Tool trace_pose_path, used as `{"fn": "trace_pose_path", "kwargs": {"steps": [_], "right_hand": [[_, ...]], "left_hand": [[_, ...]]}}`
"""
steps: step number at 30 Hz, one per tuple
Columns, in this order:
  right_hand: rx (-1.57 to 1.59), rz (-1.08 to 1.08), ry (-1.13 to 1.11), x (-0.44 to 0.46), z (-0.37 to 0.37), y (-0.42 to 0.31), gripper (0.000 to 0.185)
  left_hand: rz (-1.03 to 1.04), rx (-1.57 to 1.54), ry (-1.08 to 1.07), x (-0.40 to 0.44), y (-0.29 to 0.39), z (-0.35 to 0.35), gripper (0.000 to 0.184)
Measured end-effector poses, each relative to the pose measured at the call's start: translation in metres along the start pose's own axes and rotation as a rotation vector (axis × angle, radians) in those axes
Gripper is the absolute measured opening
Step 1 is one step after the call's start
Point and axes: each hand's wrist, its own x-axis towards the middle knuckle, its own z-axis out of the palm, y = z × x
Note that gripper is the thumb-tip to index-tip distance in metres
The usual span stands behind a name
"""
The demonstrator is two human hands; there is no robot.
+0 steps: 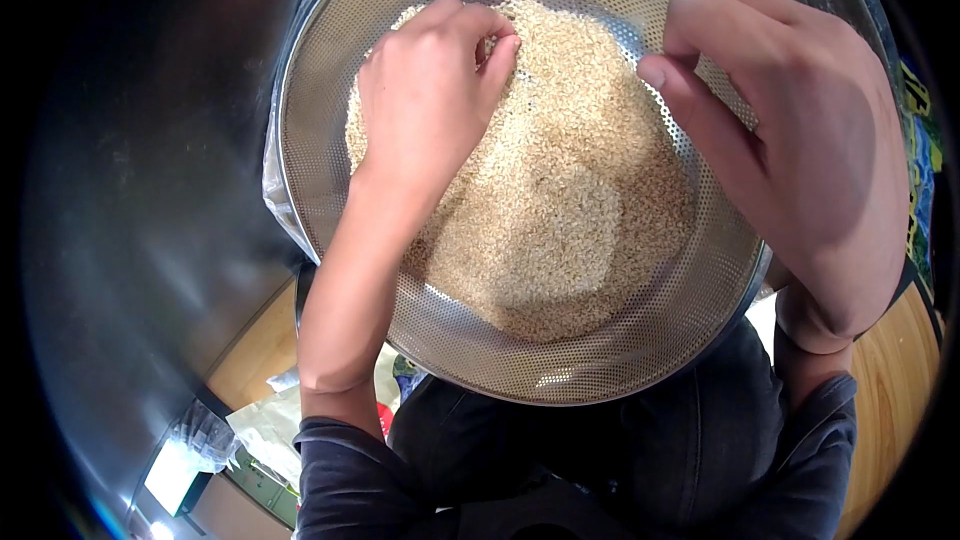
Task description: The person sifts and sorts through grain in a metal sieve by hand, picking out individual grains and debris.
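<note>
A wide perforated metal sieve point(330, 140) holds a broad heap of small tan grains point(560, 230) that look like brown rice. My left hand point(430, 80) rests over the upper left of the heap, its thumb and index finger closed in a pinch at the grains. Whatever sits between those fingertips is too small to make out. Over the sieve's right side, my right hand point(800, 110) is held with its fingers curled and the thumb close to the index finger. Its fingertips show nothing that I can name.
The sieve sits above my dark-trousered lap point(690, 420). A large dark glossy surface point(150, 160) spans the left. Clear plastic point(205, 440) and pale paper or packaging point(270, 430) lie lower left. A colourful printed bag point(920, 180) is at the far right, above wooden flooring point(890, 380).
</note>
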Motion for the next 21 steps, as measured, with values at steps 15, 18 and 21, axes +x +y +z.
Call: {"fn": "trace_pose_path", "kwargs": {"steps": [15,18,21], "right_hand": [[0.035,0.016,-0.009,0.0,0.001,0.0,0.015],[0.042,0.05,-0.004,0.0,-0.001,-0.003,0.014],[0.046,0.075,-0.003,0.001,-0.003,-0.005,0.012]], "left_hand": [[0.039,0.088,0.023,0.006,0.008,0.009,0.01],[0.041,0.087,0.006,0.006,0.005,0.011,0.009],[-0.009,-0.072,-0.014,0.004,0.004,0.007,0.007]]}}
